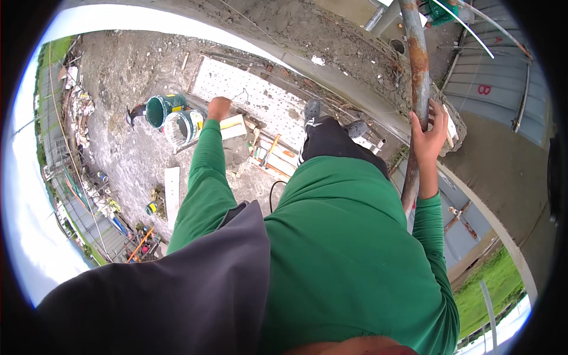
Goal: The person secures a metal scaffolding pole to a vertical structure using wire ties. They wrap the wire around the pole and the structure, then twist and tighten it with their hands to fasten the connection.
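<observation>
"Checking the posture first: what does the right hand (431,141) engage?"

"The rusty pipe (419,59), which slopes past the person's right side. The thumb sits on one side of the pipe and the fingers curl on the other, so the hand is wrapped against it."

"State the condition of the left hand (219,108)."

"Arm extended, fingers curled inward. Whether they pinch anything cannot be told from this view. The hand appears just beside the pale board (235,128); contact is not confirmed."

"Identify the adjacent items."

"Left of that hand: a white bucket (176,129) and a green bucket (155,112). Right of the board: an orange-handled tool (273,147). Beyond the hand: a light speckled panel (222,74)."

"Which step is in hand?"

"By judgement, a supported reach: the right hand serves as the anchor on the pipe, while the left works at arm's length near the board and buckets."

"What does the next move call for?"

"As a judgement, any move from this posture calls for a secure right-hand hold, stable footing for both shoes (312,109), and verified left-hand contact before load is applied."
</observation>
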`<action>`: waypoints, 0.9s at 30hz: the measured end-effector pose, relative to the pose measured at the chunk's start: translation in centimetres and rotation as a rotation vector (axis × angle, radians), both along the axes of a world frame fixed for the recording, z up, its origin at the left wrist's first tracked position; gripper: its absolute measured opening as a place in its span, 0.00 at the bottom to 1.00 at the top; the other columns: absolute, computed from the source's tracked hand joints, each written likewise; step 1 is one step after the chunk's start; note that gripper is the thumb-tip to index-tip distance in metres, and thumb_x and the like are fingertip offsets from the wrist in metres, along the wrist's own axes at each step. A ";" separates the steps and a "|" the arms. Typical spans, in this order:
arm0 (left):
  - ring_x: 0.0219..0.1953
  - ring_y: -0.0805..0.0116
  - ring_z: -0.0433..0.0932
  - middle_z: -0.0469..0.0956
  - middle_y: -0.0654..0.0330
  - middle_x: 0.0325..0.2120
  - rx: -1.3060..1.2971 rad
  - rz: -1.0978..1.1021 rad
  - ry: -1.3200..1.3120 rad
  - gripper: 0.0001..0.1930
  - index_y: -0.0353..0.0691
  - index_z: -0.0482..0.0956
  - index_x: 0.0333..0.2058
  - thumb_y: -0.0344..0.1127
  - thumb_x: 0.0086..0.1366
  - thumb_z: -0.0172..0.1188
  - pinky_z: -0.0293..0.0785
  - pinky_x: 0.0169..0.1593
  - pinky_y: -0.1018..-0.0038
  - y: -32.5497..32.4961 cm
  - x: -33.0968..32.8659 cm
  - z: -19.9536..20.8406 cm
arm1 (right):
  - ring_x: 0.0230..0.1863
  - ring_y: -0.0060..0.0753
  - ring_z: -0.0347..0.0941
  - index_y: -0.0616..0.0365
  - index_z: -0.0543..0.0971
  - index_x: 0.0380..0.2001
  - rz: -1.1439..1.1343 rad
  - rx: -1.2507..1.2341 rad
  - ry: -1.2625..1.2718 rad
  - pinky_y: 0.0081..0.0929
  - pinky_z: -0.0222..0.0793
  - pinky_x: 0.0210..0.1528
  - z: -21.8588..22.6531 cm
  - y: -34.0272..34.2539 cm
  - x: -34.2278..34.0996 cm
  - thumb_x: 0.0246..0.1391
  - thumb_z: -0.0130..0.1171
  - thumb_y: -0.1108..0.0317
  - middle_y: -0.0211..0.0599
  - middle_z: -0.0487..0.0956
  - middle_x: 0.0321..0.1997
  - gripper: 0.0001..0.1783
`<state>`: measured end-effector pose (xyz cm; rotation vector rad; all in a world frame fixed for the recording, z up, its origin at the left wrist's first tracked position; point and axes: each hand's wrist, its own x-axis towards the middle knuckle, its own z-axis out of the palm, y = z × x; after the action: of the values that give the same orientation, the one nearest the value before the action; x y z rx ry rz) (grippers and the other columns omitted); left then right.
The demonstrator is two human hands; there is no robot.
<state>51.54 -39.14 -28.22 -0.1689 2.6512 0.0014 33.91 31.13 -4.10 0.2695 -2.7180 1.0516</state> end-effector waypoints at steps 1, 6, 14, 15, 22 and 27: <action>0.47 0.44 0.86 0.87 0.45 0.40 0.143 0.393 0.077 0.12 0.40 0.90 0.35 0.36 0.62 0.60 0.82 0.53 0.52 -1.9 -1.3 1.0 | 0.51 0.46 0.79 0.60 0.79 0.59 -0.015 0.002 -0.002 0.41 0.77 0.52 -0.1 0.0 -0.1 0.51 0.79 0.64 0.47 0.79 0.57 0.33; 0.51 0.38 0.84 0.85 0.35 0.45 0.022 0.435 0.341 0.22 0.35 0.85 0.53 0.39 0.64 0.58 0.78 0.59 0.50 -0.8 -8.0 5.5 | 0.47 0.43 0.81 0.59 0.80 0.57 -0.145 -0.057 0.016 0.39 0.77 0.50 0.1 -0.3 0.5 0.56 0.76 0.61 0.45 0.80 0.54 0.28; 0.40 0.45 0.86 0.87 0.49 0.37 0.712 -0.038 0.221 0.14 0.42 0.88 0.41 0.46 0.70 0.64 0.80 0.44 0.56 29.1 -16.7 13.8 | 0.37 0.45 0.81 0.62 0.83 0.41 -0.329 0.017 0.134 0.37 0.76 0.42 -0.5 -0.4 1.6 0.64 0.68 0.68 0.45 0.83 0.40 0.09; 0.38 0.47 0.85 0.86 0.53 0.36 0.811 -0.166 0.346 0.12 0.43 0.88 0.41 0.44 0.70 0.64 0.80 0.41 0.57 32.3 -17.5 14.7 | 0.37 0.45 0.81 0.62 0.83 0.40 -0.340 0.019 0.130 0.37 0.76 0.42 -0.4 -0.5 1.6 0.64 0.68 0.68 0.44 0.83 0.39 0.08; 0.36 0.47 0.85 0.83 0.55 0.36 0.797 -0.540 0.597 0.11 0.44 0.87 0.45 0.41 0.69 0.63 0.82 0.41 0.53 46.2 -25.9 15.1 | 0.37 0.49 0.81 0.60 0.84 0.39 -0.392 0.034 0.118 0.39 0.76 0.42 0.5 -1.2 1.8 0.63 0.68 0.67 0.44 0.83 0.39 0.07; 0.37 0.49 0.86 0.81 0.53 0.35 0.530 -0.685 0.546 0.08 0.42 0.83 0.40 0.38 0.69 0.59 0.83 0.41 0.53 48.1 -29.3 11.5 | 0.38 0.50 0.82 0.60 0.84 0.39 -0.342 0.007 0.072 0.42 0.76 0.43 0.7 -0.9 1.1 0.64 0.66 0.69 0.46 0.83 0.40 0.06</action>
<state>22.24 8.99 -16.70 1.0379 2.9663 0.5865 35.02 30.27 -3.43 -0.1501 -2.5791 0.9142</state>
